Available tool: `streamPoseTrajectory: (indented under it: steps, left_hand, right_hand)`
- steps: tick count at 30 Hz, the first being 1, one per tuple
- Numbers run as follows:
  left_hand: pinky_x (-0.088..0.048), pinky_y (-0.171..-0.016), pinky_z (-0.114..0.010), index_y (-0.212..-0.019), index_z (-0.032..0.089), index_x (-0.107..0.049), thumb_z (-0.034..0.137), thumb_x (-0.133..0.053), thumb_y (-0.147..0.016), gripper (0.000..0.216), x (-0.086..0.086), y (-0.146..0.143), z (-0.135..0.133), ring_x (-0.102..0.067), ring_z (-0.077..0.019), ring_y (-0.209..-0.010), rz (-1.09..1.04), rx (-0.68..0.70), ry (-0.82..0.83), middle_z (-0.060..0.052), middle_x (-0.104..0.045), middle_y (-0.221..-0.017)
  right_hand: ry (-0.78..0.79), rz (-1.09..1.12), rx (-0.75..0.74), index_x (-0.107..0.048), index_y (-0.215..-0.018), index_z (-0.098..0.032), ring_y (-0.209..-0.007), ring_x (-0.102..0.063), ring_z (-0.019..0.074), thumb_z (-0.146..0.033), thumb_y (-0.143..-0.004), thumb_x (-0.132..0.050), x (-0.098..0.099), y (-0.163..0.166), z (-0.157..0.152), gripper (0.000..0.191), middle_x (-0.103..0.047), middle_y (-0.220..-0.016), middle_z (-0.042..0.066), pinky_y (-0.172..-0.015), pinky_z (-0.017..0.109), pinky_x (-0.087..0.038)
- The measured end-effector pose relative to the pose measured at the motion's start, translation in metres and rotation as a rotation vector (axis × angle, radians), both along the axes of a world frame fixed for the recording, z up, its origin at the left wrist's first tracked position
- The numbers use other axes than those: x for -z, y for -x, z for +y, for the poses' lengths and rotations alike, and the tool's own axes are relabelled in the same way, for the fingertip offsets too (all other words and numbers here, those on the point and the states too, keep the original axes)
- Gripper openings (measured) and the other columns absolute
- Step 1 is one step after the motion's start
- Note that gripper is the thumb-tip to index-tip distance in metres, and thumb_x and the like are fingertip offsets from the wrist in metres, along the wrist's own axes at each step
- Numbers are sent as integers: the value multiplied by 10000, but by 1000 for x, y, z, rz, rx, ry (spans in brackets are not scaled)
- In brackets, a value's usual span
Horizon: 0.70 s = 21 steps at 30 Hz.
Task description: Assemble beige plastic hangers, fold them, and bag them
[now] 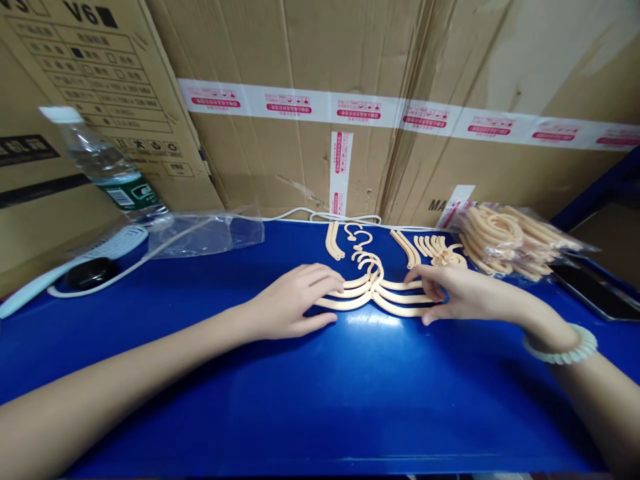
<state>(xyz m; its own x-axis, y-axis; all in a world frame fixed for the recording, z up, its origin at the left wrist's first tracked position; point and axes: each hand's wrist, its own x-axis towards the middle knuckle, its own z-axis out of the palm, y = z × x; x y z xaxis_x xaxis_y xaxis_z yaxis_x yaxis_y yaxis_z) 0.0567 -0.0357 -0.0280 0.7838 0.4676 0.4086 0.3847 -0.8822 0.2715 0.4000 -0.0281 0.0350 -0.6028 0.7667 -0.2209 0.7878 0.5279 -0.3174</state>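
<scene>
Beige curved rods [345, 305] lie on the blue tabletop [320, 400], several fanning out to each side and meeting at a middle point. Smaller hooked pieces [367, 257] curl up from that middle, toward the back. My left hand [297, 303] rests over the outer ends of the left rods, fingers stretched forward and thumb apart. At the outer ends of the right rods is my right hand [467, 293], its fingers bent and spread, with a gap between thumb and index finger. Both hands partly hide the rod ends they touch.
Behind are loose curved rods [334, 241], more rods [406, 249] and short curved pieces [430, 247]. Bagged beige pieces [500, 237] and a phone [600, 290] are at right. A water bottle [113, 170], light-blue brush [100, 248], black mouse [91, 273] and plastic bag [215, 235] are left.
</scene>
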Motion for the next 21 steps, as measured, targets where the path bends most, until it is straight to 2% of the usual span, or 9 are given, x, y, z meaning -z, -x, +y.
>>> streamPoseTrajectory:
  steps: [3,7,11,16,21]
  left_hand:
    - [-471,-1064,-472,-1264,154,-586,260,-517,-1021,274,9,-8,-7,-561,-287,-1265,27,-15,-85,-149,-619,-1351]
    - [-528,-980,-448,-1206,174,-630,225,-421,-1057,262,13,-9,-6,-605,-270,-1193,51,-50,-136,-127,-651,-1308]
    - [-561,-913,-422,-1159,170,-640,179,-440,-1034,236,12,-6,-3,-632,-266,-1131,48,-85,-162,-119,-679,-1258]
    - [-567,-912,-436,-1125,164,-640,162,-460,-1017,210,13,-4,1,-645,-272,-1104,8,-141,-156,-127,-692,-1219]
    - [-562,-927,-452,-1135,158,-635,131,-482,-989,213,19,-4,3,-649,-280,-1124,-39,-156,-145,-144,-689,-1226]
  right_hand:
    - [-44,-76,39,-571,-1319,-145,-595,-576,198,-463,-816,-762,-1,5,-3,624,-599,-686,-14,-561,294,-358]
    - [-76,-120,70,-651,-1181,-159,-597,-592,200,-384,-844,-728,0,10,-3,413,-607,-683,-2,-560,292,-354]
    - [-131,-70,75,-664,-1129,-168,-646,-622,213,-362,-851,-715,6,12,0,343,-643,-728,19,-577,290,-385]
    - [-237,-6,56,-665,-1131,-165,-780,-668,240,-355,-897,-664,15,13,2,302,-709,-891,83,-662,305,-468]
    - [-284,-9,44,-668,-1147,-158,-831,-690,265,-386,-923,-650,18,12,3,319,-720,-952,107,-683,322,-494]
